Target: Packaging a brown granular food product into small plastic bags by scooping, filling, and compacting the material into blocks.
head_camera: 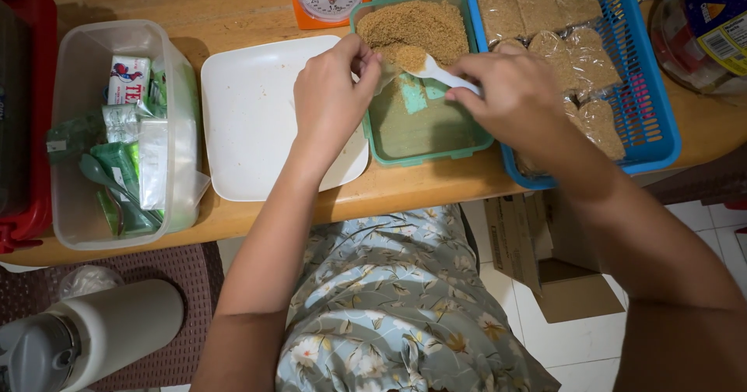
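Brown crumbs are scooped with a white plastic spoon [436,71] over a green plastic tub [420,139].

The spoon is held in the closed grip of the right hand [510,88], and a heap of brown crumbs [412,28] fills the far end of the tub. A small clear plastic bag [383,71] is pinched by the left hand [331,96], right at the spoon. A white square plate [253,119] lies beside the tub on the wooden desk [233,3]. Filled bags are stacked in a blue plastic basket [650,119].
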